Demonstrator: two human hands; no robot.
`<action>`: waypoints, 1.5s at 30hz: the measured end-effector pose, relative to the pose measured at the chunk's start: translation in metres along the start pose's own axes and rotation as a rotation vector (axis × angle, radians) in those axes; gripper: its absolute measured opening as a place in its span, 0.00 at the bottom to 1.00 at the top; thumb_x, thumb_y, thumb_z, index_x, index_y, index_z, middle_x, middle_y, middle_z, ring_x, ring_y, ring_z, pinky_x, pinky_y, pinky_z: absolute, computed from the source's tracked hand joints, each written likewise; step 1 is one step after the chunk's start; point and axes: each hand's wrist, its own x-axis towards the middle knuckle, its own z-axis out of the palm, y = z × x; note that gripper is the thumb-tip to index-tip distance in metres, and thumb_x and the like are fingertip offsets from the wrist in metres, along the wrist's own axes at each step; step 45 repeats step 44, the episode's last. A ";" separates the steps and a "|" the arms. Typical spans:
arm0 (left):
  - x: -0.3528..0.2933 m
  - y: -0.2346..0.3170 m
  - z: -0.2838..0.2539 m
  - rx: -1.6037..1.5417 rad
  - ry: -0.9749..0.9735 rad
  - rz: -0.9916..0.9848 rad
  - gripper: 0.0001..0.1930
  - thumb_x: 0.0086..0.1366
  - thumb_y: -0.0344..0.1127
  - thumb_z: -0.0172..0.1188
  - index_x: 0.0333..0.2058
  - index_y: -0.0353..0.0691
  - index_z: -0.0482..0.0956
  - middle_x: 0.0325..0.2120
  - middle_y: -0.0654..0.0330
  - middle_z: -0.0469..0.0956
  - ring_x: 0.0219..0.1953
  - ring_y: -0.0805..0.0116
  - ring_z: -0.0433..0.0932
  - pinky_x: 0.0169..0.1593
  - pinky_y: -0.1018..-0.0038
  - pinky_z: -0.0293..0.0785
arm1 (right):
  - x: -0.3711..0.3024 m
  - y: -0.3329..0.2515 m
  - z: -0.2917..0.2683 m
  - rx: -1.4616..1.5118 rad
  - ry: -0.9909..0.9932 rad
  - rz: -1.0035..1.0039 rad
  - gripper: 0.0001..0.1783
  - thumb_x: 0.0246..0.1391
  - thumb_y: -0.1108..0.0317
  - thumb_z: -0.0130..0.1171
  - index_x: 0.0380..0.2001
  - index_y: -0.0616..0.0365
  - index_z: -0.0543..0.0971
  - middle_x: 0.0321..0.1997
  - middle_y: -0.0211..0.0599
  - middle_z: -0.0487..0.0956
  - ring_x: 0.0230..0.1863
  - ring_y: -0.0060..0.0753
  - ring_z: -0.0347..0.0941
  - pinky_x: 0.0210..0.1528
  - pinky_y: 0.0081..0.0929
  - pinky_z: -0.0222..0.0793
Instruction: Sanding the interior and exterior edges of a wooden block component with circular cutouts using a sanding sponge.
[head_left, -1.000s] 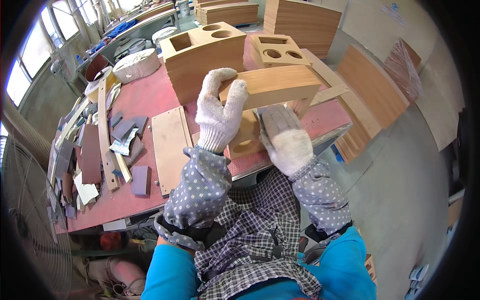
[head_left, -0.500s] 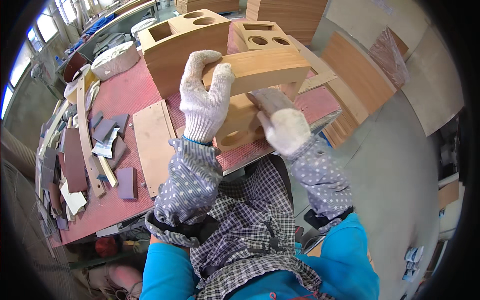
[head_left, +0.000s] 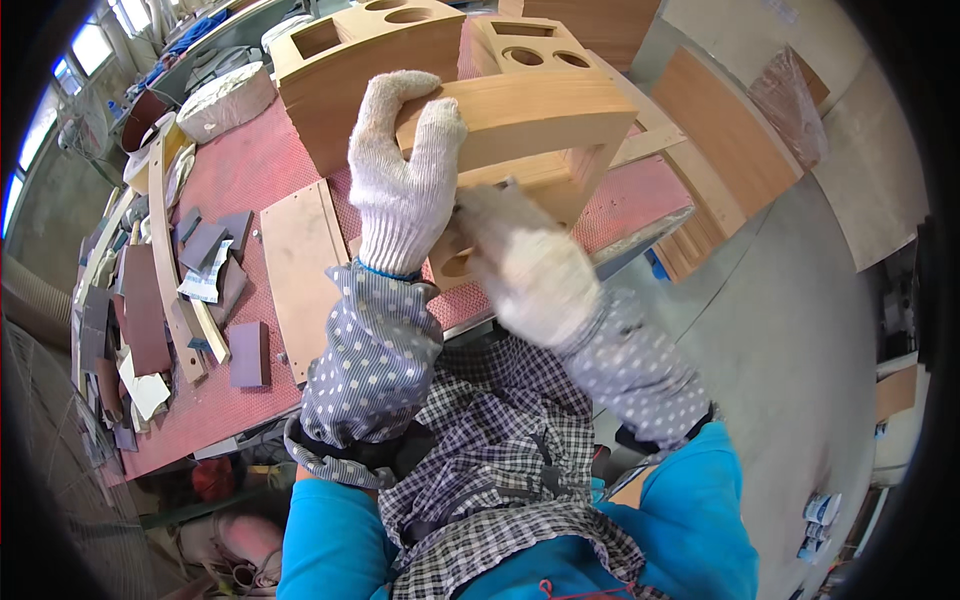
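Observation:
A pale wooden box (head_left: 540, 105) with a curved top panel, an open side and round holes in its lower board stands at the table's near edge. My left hand (head_left: 405, 165), in a white knit glove, grips the left end of the top panel, thumb and fingers on either side. My right hand (head_left: 535, 265), also gloved, is closed at the open side, over the lower board. Motion blurs its fingers, and a small dark bit shows at their tips; what they hold cannot be made out.
Two more wooden boxes (head_left: 375, 70) (head_left: 530, 50) with round and square cut-outs stand behind. Left on the red-covered table (head_left: 225, 150) lie a flat wooden panel (head_left: 300, 270), a long curved strip (head_left: 165, 250) and several abrasive pads (head_left: 248, 355). Large boards (head_left: 730, 110) lean at the right.
My right hand has moved left and nearer me along the box's open side. The box's right end appears slightly turned; my left hand keeps its grip.

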 end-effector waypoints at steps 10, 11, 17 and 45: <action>-0.002 0.003 -0.001 -0.016 0.002 -0.014 0.12 0.65 0.32 0.60 0.43 0.32 0.77 0.35 0.55 0.80 0.41 0.66 0.80 0.49 0.70 0.76 | -0.004 0.015 -0.010 -0.041 -0.433 0.427 0.15 0.57 0.62 0.53 0.34 0.61 0.84 0.32 0.52 0.83 0.35 0.54 0.82 0.44 0.47 0.80; -0.003 0.004 0.009 -0.052 -0.010 -0.018 0.11 0.65 0.32 0.59 0.44 0.32 0.77 0.35 0.55 0.80 0.41 0.67 0.80 0.48 0.70 0.76 | -0.007 0.042 -0.012 -0.072 0.015 0.310 0.15 0.55 0.61 0.53 0.28 0.59 0.85 0.26 0.48 0.82 0.30 0.54 0.82 0.41 0.50 0.80; -0.005 0.005 0.000 0.000 -0.003 0.028 0.12 0.66 0.32 0.55 0.45 0.33 0.78 0.37 0.61 0.78 0.39 0.75 0.74 0.48 0.76 0.72 | 0.006 0.010 0.019 -0.123 0.287 -0.282 0.12 0.55 0.63 0.55 0.31 0.59 0.84 0.26 0.47 0.82 0.30 0.49 0.82 0.34 0.48 0.79; -0.005 0.009 0.002 0.006 0.003 0.001 0.13 0.65 0.32 0.55 0.46 0.33 0.79 0.38 0.59 0.78 0.41 0.73 0.74 0.50 0.74 0.72 | 0.017 0.025 -0.019 0.220 -0.391 0.486 0.36 0.48 0.65 0.64 0.61 0.69 0.71 0.62 0.51 0.75 0.67 0.50 0.68 0.71 0.49 0.61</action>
